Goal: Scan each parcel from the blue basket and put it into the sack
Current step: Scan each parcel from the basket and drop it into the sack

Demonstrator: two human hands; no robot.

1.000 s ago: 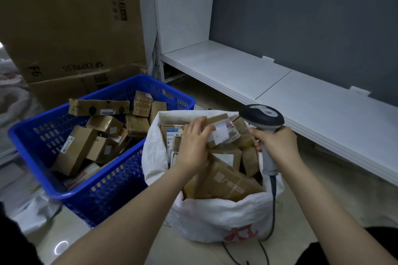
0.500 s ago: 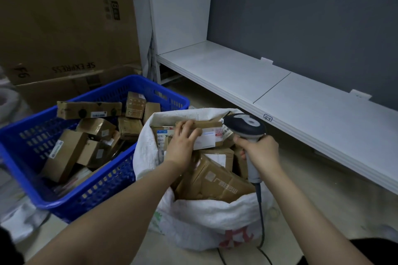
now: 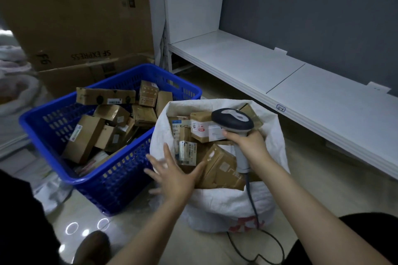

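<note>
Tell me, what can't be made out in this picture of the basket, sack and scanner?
Head view:
- Print on the parcel labels in the sack: too small and blurred to read.
- Bottom layer of the blue basket: hidden by the parcels on top.
- The scanner window: faces down, hidden by its own head.
- The cable end: cut off by the bottom edge.
- The left hand: its fingers are motion-blurred.

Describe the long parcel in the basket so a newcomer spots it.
Find the blue basket left of the white sack. Along its far side, atop the pile, lies the long parcel. Only it is long and narrow, with two dark spots.
</note>
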